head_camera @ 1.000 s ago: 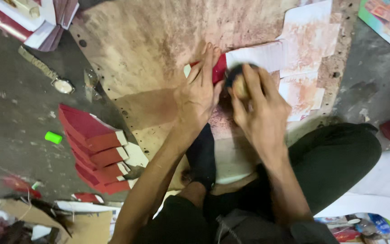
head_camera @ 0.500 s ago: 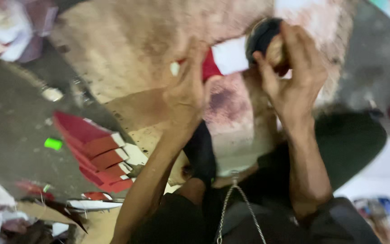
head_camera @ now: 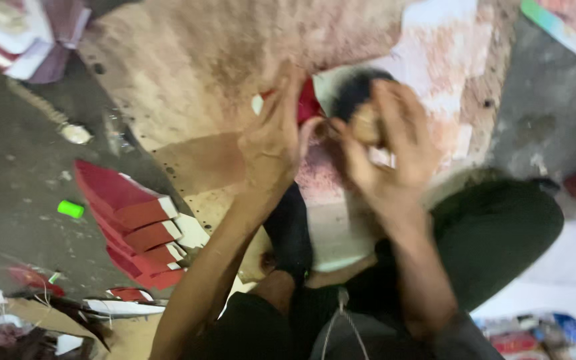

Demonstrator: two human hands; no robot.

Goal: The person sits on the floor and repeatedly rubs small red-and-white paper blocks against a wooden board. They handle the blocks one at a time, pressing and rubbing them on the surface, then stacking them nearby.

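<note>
My left hand [head_camera: 273, 141] pinches a red and white paper piece [head_camera: 309, 104] over a stained brown board [head_camera: 188, 60]. My right hand [head_camera: 389, 155] grips a round brush with a dark bristle head [head_camera: 357, 90] and a pale wooden handle, and the bristles lie against the paper piece. The two hands almost touch. The picture is blurred by motion, and my fingers hide most of the paper piece.
A fanned stack of red folded pieces with white ends [head_camera: 135, 223] lies left of my knee. A small green object [head_camera: 70, 209] rests on the grey floor. Pink-stained white sheets [head_camera: 438, 63] cover the board's right side. Stacked papers [head_camera: 15, 37] sit at the top left.
Half a second ago both hands held the paper piece and brush higher and further right. Now they are lower and closer together over the board, with the brush on the piece.
</note>
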